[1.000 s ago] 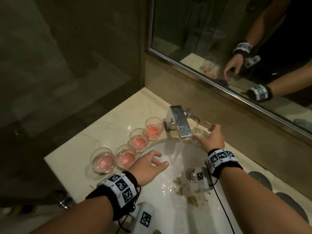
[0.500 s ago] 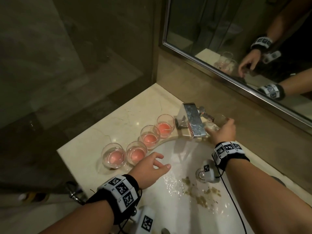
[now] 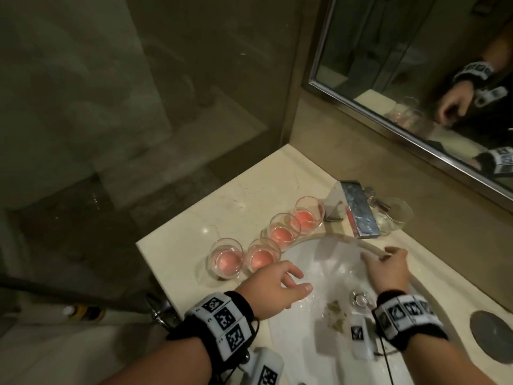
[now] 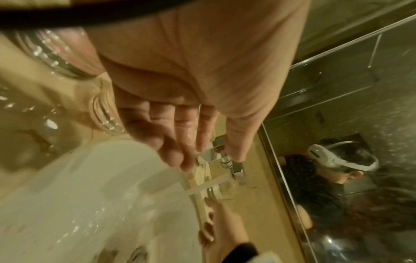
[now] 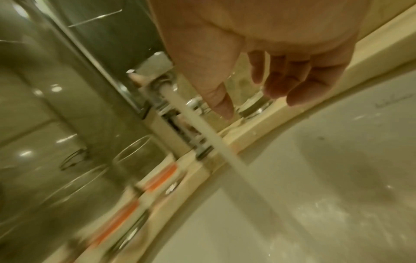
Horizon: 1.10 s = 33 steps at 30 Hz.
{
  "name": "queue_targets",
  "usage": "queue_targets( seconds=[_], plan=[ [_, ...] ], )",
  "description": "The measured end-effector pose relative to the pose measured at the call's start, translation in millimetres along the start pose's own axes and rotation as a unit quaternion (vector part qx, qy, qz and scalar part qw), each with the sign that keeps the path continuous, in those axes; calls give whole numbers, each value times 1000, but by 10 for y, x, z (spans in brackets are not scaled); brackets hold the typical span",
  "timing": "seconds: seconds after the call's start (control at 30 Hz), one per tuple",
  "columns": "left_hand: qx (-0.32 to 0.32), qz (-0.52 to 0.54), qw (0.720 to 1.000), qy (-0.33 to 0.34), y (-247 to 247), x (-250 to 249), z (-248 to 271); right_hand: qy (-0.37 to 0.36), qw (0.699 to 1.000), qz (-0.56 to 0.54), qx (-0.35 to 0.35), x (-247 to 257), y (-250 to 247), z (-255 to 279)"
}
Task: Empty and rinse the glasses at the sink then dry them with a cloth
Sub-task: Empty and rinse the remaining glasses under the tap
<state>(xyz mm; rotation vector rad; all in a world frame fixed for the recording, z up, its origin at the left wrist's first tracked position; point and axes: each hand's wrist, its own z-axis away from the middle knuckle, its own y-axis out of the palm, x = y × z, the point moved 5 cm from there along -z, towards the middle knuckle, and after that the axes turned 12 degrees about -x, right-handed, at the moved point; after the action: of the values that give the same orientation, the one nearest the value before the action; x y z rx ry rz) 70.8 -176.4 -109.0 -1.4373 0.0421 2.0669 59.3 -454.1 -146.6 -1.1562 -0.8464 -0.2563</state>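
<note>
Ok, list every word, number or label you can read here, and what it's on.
Left wristband: tiny characters beside its marker squares, too small to read.
Right wristband: blurred, unreadable.
Basin: faint mark, unreadable.
Glasses, tap: none.

The tap [image 3: 358, 211] hides the near side of the clear empty glass [image 3: 395, 215] behind it. In the right wrist view the pink-filled glasses [image 5: 126, 201] smear into streaks. The grey disc [image 3: 492, 336] on the bench is cut off by the head view's right edge. The right hand [image 3: 387, 269] is motion-blurred there.
</note>
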Motion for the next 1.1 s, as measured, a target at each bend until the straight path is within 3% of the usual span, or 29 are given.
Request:
queue_targets(
  seconds=[0.1,0.2,0.3,0.43,0.57,0.93,1.1],
  plan=[
    [-39,71,996,31,-318,-73,112,-65,996,31,58,-75,99,470],
    [-171,165,971,14,-834,-79,184,-111,990,25,89,9,179,823],
    [-277,23,960,23,-1244,-96,198,-129,987,6,101,155,206,1051],
    [-184,-181,966,4,-1232,56,116,-144,983,-15,115,354,185,1320],
    [-122,-246,962,2,-1127,317,34,-152,981,-24,121,438,157,1550],
    [-161,-194,968,11,-1203,608,-57,-137,983,-34,115,316,92,1874],
    [-195,-166,966,23,-1290,536,146,-128,986,-52,91,189,26,1926]
  ],
)
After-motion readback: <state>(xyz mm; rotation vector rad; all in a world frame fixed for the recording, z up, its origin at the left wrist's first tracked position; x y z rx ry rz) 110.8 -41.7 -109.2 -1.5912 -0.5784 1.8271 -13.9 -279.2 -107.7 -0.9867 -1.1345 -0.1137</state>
